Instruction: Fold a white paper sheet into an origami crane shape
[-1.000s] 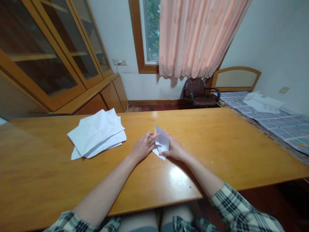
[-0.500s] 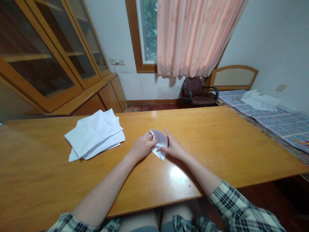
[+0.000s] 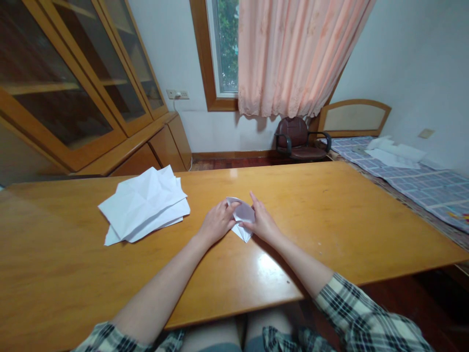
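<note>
A small folded sheet of white paper (image 3: 243, 232) is between my two hands near the middle of the table. Its lower end comes to a point toward me, and the upper part curves up as a raised flap. My left hand (image 3: 218, 219) grips its left edge, the thumb lying over the upper flap. On the other side, my right hand (image 3: 264, 222) holds the right edge with the thumb across the front, while the index finger sticks up past the paper. Fingers behind the paper are partly hidden.
Creased white sheets (image 3: 146, 203) lie in a loose stack on the wooden table (image 3: 351, 220), left of my hands. A glass-door cabinet (image 3: 110, 88) stands at the left. Beyond the table are a brown armchair (image 3: 293, 134) and a bed (image 3: 414, 183).
My left thumb has moved up onto the upper flap of the paper, which bends more inward. My right hand stays nearly in place.
</note>
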Demonstrator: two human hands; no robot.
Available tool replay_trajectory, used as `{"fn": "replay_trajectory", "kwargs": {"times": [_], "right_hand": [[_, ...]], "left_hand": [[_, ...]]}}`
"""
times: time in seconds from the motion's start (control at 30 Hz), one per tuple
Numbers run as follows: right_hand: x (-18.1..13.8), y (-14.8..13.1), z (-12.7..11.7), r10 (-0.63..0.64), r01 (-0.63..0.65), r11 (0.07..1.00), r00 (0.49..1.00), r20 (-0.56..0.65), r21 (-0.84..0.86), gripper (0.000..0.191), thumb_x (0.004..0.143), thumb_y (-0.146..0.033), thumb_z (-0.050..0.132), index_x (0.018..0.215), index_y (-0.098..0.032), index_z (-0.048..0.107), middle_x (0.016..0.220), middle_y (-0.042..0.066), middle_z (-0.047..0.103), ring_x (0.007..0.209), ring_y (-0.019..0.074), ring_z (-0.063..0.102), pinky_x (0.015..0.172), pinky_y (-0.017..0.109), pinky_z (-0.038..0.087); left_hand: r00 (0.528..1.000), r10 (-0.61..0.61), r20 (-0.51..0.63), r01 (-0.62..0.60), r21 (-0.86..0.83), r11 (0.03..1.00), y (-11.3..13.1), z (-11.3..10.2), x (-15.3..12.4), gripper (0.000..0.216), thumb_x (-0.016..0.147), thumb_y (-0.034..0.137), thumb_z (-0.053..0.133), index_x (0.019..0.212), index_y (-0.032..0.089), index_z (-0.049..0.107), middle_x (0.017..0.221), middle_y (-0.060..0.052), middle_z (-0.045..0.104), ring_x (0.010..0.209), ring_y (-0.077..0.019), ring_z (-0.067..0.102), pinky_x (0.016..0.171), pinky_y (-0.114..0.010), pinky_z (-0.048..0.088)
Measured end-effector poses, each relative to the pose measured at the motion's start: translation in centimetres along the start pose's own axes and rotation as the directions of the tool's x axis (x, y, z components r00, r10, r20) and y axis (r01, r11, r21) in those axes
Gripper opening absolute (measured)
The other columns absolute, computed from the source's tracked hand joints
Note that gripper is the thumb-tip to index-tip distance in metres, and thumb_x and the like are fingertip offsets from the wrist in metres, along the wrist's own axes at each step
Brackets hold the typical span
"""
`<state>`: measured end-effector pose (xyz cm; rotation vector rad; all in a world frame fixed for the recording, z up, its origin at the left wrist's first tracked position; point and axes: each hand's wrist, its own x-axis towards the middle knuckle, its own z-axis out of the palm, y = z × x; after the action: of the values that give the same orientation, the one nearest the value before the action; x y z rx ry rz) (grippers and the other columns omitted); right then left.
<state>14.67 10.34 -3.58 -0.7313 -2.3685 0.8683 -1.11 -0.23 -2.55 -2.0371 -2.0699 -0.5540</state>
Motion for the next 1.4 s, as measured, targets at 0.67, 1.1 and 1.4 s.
{"fn": "replay_trajectory", "kwargs": {"times": [0.67,1.1,1.4], "right_hand": [[-0.4,-1.0,-1.4,-0.273,0.268,0.916,0.962,0.026,-0.299,0.014,0.081,-0.035,0.064,0.077,-0.024,0.072,0.142,0.007,0.041,0.133,0.0327,0.027,0.104,0.056,0.024],[0.2,1.2,-0.9,-0.105,0.106,0.994,0.994,-0.026,0.036,0.017,0.084,-0.031,0.059,0.084,-0.023,0.074,0.104,0.008,0.062,0.099,0.0224,0.056,0.089,0.038,0.044],[0.1,0.6,-0.8,-0.093,0.102,0.986,0.993,-0.077,0.133,0.018,0.083,-0.030,0.058,0.084,-0.022,0.074,0.100,0.009,0.062,0.095,0.0217,0.058,0.085,0.036,0.047]], "left_hand": [[0.978,-0.178,-0.106,0.125,-0.379,0.917,0.8,1.4,0.0,0.105,0.075,0.019,0.068,0.146,0.023,-0.010,0.124,-0.018,0.055,0.105,-0.0272,0.060,0.085,-0.041,0.049],[0.937,-0.350,-0.010,0.298,-0.505,0.810,0.4,1.3,0.0,0.075,0.083,0.042,0.059,0.143,0.016,0.022,0.123,-0.017,0.057,0.118,-0.0285,0.051,0.099,-0.048,0.040],[0.874,-0.480,0.078,0.335,-0.812,0.478,0.9,1.6,0.4,0.056,0.080,0.035,0.062,0.128,0.017,0.039,0.108,-0.010,0.060,0.092,-0.0200,0.065,0.080,-0.035,0.053]]}}
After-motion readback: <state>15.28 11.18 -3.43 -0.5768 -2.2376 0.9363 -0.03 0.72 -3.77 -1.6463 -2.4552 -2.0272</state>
